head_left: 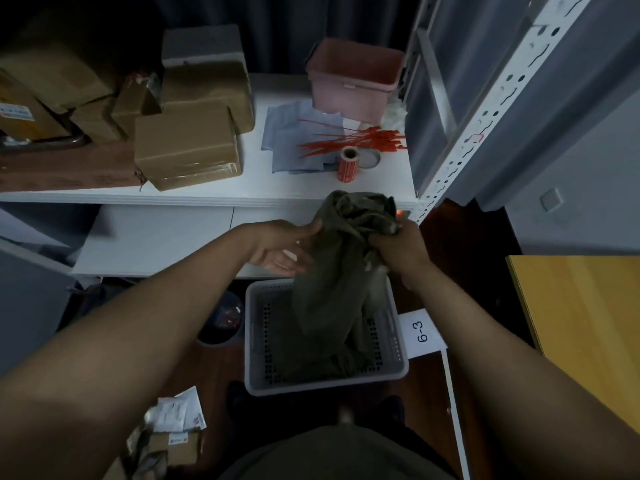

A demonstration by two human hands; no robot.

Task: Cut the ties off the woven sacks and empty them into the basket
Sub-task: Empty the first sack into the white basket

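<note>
Both forearms reach forward from the bottom of the head view, over a dark-clad torso. Below the left forearm, near the floor, lies a small heap of parcels and paper labels (173, 427).

Between the hands hangs an olive-green woven sack (337, 271), upended over a grey perforated basket (252, 341) that sits on the floor directly under them; the sack's lower end droops into the basket and more olive fabric lies bunched on its bottom. The right hand (398, 249) has its fingers curled round a gathered bunch of the sack near its upper end — a firm grasp. The left hand (280, 247) is flat and relaxed, palm turned up, fingers straight and touching the sack's side; it is not closed round anything.

Just right of the basket, under the right forearm, a white slip marked "6-3" (420, 332) lies on the floor. Left of the basket stands a dark round bin (223, 320).

Beyond the hands runs a white shelf (207, 197). On it, straight ahead of the right hand, lie a bundle of red ties (349, 142), a red label roll (348, 164) and some pale blue sheets (294, 133) — behind them a pink tub (353, 77). Ahead of the left hand, brown cardboard boxes (187, 147) are stacked. A yellow board (581, 323) lies to the right of the right arm.
</note>
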